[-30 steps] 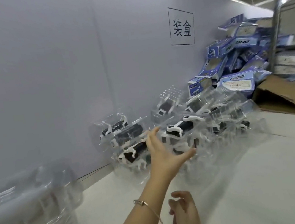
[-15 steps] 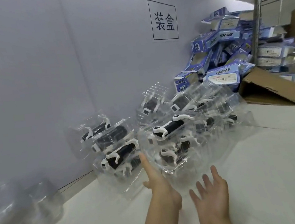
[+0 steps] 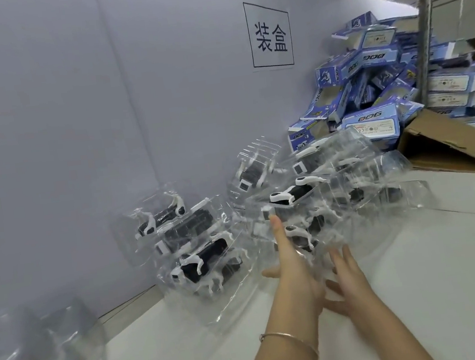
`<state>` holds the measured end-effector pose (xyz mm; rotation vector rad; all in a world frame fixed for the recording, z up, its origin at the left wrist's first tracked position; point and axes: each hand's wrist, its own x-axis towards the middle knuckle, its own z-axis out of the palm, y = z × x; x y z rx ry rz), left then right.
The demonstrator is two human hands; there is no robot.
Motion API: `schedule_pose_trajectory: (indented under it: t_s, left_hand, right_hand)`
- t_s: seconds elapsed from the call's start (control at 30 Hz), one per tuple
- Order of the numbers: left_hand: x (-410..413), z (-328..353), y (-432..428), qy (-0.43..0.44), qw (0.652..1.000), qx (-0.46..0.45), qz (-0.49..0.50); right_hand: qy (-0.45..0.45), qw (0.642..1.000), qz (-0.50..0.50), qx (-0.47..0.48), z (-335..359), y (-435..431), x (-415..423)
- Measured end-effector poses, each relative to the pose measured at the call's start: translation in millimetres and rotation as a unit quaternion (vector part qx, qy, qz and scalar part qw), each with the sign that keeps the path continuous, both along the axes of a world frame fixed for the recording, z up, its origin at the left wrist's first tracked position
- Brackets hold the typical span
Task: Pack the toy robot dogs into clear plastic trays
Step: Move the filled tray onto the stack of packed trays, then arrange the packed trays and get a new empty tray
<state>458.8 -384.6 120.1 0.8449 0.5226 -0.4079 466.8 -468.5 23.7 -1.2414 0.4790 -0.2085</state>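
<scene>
Holding nothing, fingers straight, left hand [image 3: 297, 274] and right hand [image 3: 352, 288] front the heap of thin clear plastic trays [image 3: 360, 194], which I'd reckon light, slippery, crushable, best gripped by their rims.

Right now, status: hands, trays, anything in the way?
Left hand open, fingers straight against the packed trays. Right hand open beside it, holding nothing. Blue boxes and a cardboard flap behind the pile, not blocking.
</scene>
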Motion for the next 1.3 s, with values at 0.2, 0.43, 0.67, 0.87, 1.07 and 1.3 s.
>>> schedule_pose_trajectory:
  t_s: [0.2, 0.43, 0.67, 0.87, 1.07, 1.3]
  left_hand:
    - [-17.1, -0.7, 13.4, 0.011, 0.999, -0.021, 0.021]
    - [-89.7, -26.2, 94.5, 0.004, 0.999, -0.007, 0.041]
    - [-163.5, -54.4, 240.4, -0.033, 0.954, 0.036, 0.295]
    - [-192.8, -65.0, 319.2, -0.095, 0.745, 0.315, 0.581]
    - [-194.9, -84.6, 382.2, -0.176, 0.746, 0.469, 0.439]
    - [-177.5, -70.9, 403.7, -0.26, 0.803, 0.438, 0.309]
  right_hand:
    - [-0.028, 0.999, 0.023, 0.006, -7.9, -4.3, -5.6]
    - [-0.037, 0.998, -0.041, 0.022, -12.5, 2.3, -18.1]
    - [-0.078, 0.969, -0.229, -0.047, -0.3, 23.8, -59.7]
    - [-0.417, 0.86, -0.168, -0.243, 41.9, 156.0, -123.1]
    - [-0.462, 0.73, 0.239, -0.444, 92.3, 275.8, -124.9]
    - [-0.341, 0.589, 0.298, -0.669, 111.4, 361.2, -88.0]
